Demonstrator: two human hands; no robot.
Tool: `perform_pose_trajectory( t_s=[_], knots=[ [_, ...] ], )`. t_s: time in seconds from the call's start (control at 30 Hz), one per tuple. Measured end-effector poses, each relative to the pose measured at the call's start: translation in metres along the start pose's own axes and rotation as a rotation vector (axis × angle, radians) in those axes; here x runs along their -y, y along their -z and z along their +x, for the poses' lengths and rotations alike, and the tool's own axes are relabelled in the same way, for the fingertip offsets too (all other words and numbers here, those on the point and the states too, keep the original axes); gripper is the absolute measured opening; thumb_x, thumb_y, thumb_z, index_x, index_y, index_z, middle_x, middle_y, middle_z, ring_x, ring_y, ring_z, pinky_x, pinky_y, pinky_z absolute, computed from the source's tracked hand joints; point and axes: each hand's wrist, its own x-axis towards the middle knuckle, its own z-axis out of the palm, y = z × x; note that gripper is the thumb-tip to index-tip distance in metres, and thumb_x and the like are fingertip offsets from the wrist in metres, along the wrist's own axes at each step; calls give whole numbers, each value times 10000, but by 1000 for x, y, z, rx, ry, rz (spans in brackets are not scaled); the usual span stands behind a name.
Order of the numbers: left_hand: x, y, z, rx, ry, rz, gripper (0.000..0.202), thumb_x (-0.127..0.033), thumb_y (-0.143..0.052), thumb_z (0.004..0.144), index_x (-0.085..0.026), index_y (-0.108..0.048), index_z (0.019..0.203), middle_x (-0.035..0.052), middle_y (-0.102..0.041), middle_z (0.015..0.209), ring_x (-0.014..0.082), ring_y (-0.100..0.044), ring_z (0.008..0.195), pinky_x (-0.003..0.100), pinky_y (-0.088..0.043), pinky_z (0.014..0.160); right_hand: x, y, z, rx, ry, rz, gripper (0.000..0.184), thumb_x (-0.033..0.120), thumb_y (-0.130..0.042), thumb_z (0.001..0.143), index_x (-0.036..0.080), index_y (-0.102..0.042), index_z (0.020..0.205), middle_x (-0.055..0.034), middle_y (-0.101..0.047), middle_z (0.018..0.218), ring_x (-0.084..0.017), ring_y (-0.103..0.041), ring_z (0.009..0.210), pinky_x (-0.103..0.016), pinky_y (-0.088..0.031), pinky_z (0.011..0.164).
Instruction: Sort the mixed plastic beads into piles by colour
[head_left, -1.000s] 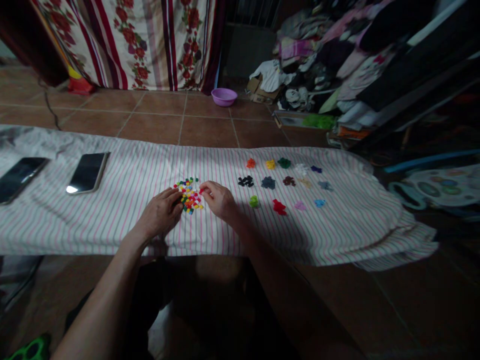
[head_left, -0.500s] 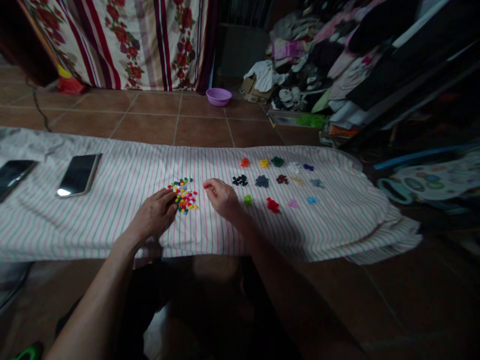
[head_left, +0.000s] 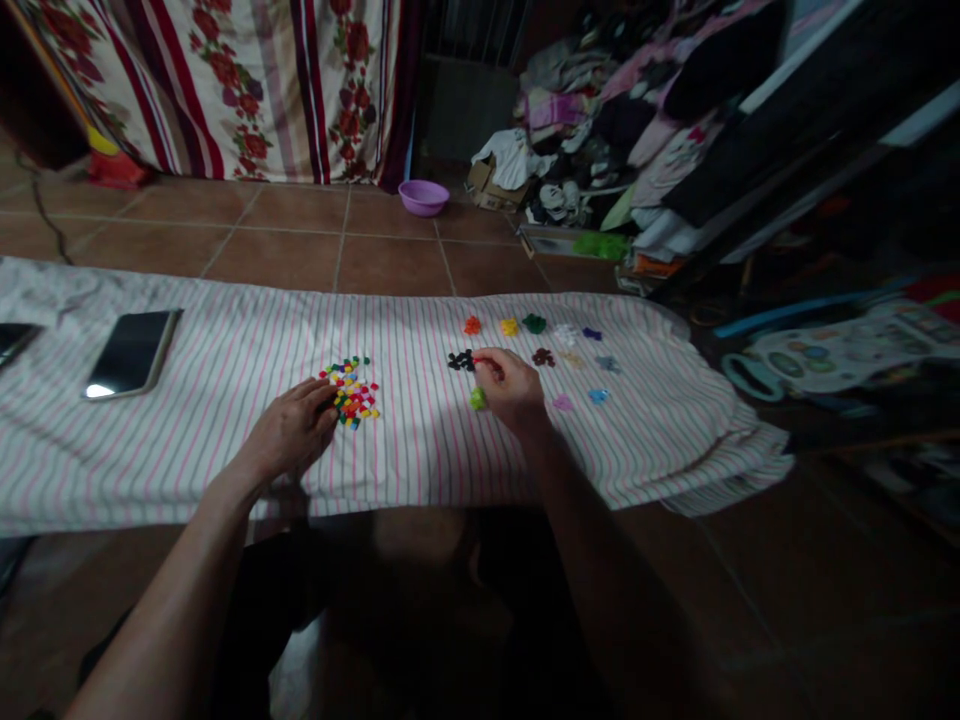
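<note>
A mixed pile of tiny coloured blocks (head_left: pixel 355 402) lies on the striped cloth. At its left side rests my left hand (head_left: pixel 292 425), fingers stretched out and touching the blocks. My right hand (head_left: pixel 516 390) is closed in a pinch, with a small red block (head_left: pixel 475 361) at the fingertips. It hovers beside the black pieces (head_left: pixel 460 360) and above the lime-green ones (head_left: pixel 478 399). Behind it sit the orange (head_left: pixel 472 326), yellow (head_left: pixel 509 327) and dark green (head_left: pixel 534 323) groups. Brown pieces (head_left: pixel 543 357) lie to its right. The hand hides the grey-blue and red groups.
Pink (head_left: pixel 562 402), light blue (head_left: pixel 598 396) and white (head_left: pixel 565 334) groups lie farther right on the cloth (head_left: pixel 405 450). A phone (head_left: pixel 133 352) lies at the left, with part of another dark device (head_left: pixel 15 342) beyond. A purple basin (head_left: pixel 424 198) stands on the tiled floor.
My right hand has moved right with the red block, from beside the mixed pile to the sorted groups. My left hand stays at the pile. The view has turned slightly right.
</note>
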Motion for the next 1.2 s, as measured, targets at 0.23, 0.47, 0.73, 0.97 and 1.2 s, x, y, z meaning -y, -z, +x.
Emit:
perform_pose_trajectory(
  t_s=[0.23,0.47,0.73,0.97,1.2],
  knots=[
    [0,4,0,53,7,15,433,-378,-378,882,-174,-614,1182,131,-613,1320,250,-555,1252,419,-470,1054,-37,44,-10,3,-180,-230,233,212,-493,782,194,-709,869,-83,-691,888,-216,-629,784,-365,-502,790],
    [4,2,0,22,-25,6,399,-383,-410,881,-194,-618,1164,131,-629,1295,260,-562,1242,451,-472,1048,-46,60,-21,160,-325,-373,270,164,-472,766,210,-722,856,-63,-714,887,-216,-638,819,-337,-470,767],
    [4,3,0,65,0,2,448,-404,-384,884,-157,-607,1185,147,-607,1325,270,-551,1253,454,-458,1066,-35,62,-19,289,-464,-462,252,185,-491,803,197,-693,955,-51,-718,891,-197,-627,796,-283,-407,689],
    [3,2,0,74,10,1,465,-388,-380,886,-133,-602,1206,157,-602,1329,258,-538,1272,426,-444,1083,-39,60,-18,361,-449,-509,260,178,-466,822,204,-712,902,-61,-729,946,-208,-640,847,-275,-396,687],
    [0,6,0,78,7,7,447,-375,-391,882,-148,-608,1201,138,-609,1324,263,-566,1237,428,-478,1047,-38,59,-17,374,-454,-507,310,180,-446,830,219,-730,949,-53,-732,1001,-201,-644,881,-285,-427,740]
  ],
)
